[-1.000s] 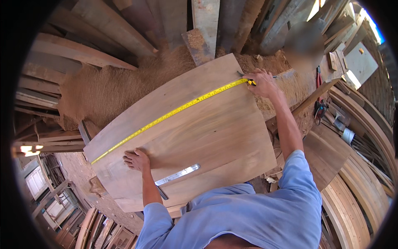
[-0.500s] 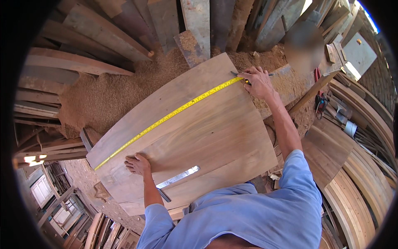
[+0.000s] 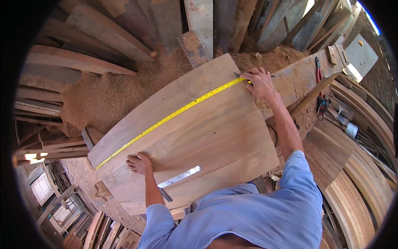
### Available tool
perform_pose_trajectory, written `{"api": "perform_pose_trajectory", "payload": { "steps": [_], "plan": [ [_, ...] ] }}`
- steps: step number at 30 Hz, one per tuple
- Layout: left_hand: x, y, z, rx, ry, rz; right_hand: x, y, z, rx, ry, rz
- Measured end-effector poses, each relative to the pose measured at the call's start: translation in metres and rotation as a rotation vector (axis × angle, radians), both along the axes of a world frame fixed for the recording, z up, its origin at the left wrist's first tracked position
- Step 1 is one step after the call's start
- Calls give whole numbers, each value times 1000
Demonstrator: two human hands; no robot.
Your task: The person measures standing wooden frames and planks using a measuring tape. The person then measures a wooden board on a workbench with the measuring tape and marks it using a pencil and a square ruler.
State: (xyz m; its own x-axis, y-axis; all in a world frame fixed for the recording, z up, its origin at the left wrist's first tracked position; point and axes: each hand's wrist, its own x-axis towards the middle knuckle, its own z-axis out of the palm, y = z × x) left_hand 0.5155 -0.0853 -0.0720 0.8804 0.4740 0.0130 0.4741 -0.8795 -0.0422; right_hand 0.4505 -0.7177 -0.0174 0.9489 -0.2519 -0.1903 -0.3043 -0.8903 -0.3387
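Observation:
A large wooden panel (image 3: pixel 199 137) with a curved far edge lies in front of me. A yellow tape measure (image 3: pixel 174 115) is drawn out straight across it, from the lower left edge up to the right edge. At that right edge my right hand (image 3: pixel 261 83) is closed on the tape's end, its case mostly hidden. A thin dark pencil-like stick also crosses under those fingers. My left hand (image 3: pixel 140 163) rests flat on the panel, fingers stretched out, below the tape. Beside the left forearm lies a try square (image 3: pixel 180 176) with a shiny metal blade and dark stock.
Sawdust (image 3: pixel 112 97) is heaped beyond the panel, with planks (image 3: pixel 112 33) leaning behind it. Red-handled pliers (image 3: pixel 318 71) lie on a dusty bench board (image 3: pixel 294 85) at the right. Curved timbers (image 3: pixel 352 195) are stacked at the lower right.
Both hands and the tape keep their places on the panel; the view shifts slightly. A blurred round patch at the upper right is gone, uncovering the pliers.

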Motion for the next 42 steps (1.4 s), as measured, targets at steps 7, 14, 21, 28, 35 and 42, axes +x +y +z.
{"api": "perform_pose_trajectory", "payload": {
  "steps": [7,14,21,28,35,42],
  "plan": [
    [4,-13,5,8,15,-9,-26,46,37,33,237,149],
    [10,-5,-8,116,105,8,-109,173,14,472,329,346],
    [-49,32,6,-226,69,-559,-171,256,44,607,331,90],
    [-224,38,35,-239,-34,-882,-221,275,54,521,181,-34],
    [-157,9,33,-346,-117,-647,-226,292,61,513,108,11],
    [-80,35,9,-748,-221,-460,-221,334,90,484,180,100]
  ]
}}
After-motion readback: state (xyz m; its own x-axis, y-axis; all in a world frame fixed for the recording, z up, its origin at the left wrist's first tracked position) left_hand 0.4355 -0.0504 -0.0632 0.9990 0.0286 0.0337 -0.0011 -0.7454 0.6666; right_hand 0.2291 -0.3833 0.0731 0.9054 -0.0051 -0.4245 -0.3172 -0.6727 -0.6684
